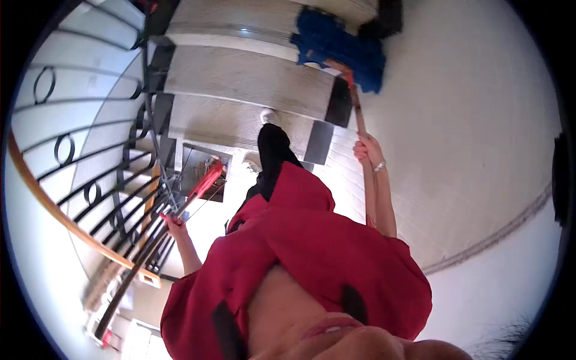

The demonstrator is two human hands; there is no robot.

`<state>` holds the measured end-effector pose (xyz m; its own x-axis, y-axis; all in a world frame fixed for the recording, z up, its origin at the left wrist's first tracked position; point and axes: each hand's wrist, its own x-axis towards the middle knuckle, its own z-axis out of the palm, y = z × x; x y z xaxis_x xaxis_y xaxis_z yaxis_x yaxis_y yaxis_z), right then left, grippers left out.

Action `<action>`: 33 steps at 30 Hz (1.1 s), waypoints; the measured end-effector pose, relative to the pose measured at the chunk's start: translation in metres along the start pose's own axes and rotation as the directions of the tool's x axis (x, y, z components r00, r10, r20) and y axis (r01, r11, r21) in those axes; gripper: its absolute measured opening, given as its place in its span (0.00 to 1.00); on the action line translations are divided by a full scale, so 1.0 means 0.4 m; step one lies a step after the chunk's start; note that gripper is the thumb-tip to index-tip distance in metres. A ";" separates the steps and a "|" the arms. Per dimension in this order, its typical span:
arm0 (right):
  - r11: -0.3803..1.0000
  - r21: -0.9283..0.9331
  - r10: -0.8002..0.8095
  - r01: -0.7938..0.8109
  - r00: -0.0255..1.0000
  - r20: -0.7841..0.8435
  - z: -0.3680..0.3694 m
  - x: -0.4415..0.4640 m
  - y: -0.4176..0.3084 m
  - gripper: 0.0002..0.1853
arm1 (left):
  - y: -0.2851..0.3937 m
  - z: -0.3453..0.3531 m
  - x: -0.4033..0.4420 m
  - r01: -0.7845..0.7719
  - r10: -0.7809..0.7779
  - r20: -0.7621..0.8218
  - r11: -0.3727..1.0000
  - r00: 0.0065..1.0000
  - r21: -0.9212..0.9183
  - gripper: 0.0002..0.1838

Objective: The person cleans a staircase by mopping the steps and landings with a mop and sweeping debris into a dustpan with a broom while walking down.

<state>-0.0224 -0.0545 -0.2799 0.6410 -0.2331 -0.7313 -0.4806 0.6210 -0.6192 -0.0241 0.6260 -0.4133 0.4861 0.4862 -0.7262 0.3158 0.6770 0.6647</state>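
My left hand (174, 225) is closed round a long brown pole (129, 280) beside the stair railing. The pole has a red end part (207, 181) over a square grey pan (194, 157) with debris in it. My right hand (368, 151), with a bracelet at the wrist, grips a wooden stick (360, 117). That stick runs up to a red joint and a shaggy blue mop head (342, 45), which lies across the stair edge by the wall. A white shoe (269, 116) rests on a grey step (222, 123).
A black metal railing (90, 135) with a wooden handrail (45, 195) curves along the left. More grey steps (240, 75) with dark side tiles (319, 142) rise ahead. A pale wall (462, 120) stands at the right. A dark object (389, 17) sits beyond the mop head.
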 end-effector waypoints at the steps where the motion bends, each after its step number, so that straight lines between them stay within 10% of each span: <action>1: 0.999 -0.040 0.022 -0.020 0.999 0.039 0.020 -0.002 -0.028 0.10 | -0.017 -0.059 0.038 0.005 0.006 0.127 0.996 0.992 -0.084 0.07; 11: 0.938 -0.341 0.157 -0.062 0.953 0.258 0.571 -0.008 -0.054 0.07 | 0.068 -0.254 -0.177 -0.230 0.230 -0.216 0.973 0.949 0.027 0.08; 18: 0.402 -0.793 0.078 0.457 0.846 0.527 1.027 0.286 0.117 0.09 | 0.066 -0.325 -0.238 -0.242 0.222 -0.373 0.970 0.901 -0.007 0.07; 22: 0.036 -0.630 0.152 0.776 0.619 0.771 1.297 0.594 0.126 0.10 | 0.084 -0.210 -0.166 -0.161 0.118 -0.398 0.984 0.910 -0.075 0.09; 25: 0.059 -0.671 0.201 0.739 0.649 0.733 1.271 0.581 0.056 0.07 | 0.103 -0.234 -0.138 -0.035 -0.017 -0.305 0.986 0.952 -0.164 0.11; 27: 0.463 -0.652 0.124 0.601 0.684 0.719 1.202 0.521 0.006 0.08 | 0.101 -0.247 -0.101 0.012 -0.058 -0.329 0.990 0.943 -0.140 0.12; 33: 0.869 -0.427 0.051 0.249 0.814 0.579 0.846 0.343 -0.026 0.09 | 0.089 -0.330 0.032 0.184 -0.229 -0.348 0.970 0.909 -0.160 0.16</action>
<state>0.2730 0.1602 -0.2769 0.8435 0.2751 -0.4614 -0.5136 0.1617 -0.8427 -0.1141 0.7291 -0.4220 0.0856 0.4790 -0.8736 0.2654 0.8342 0.4834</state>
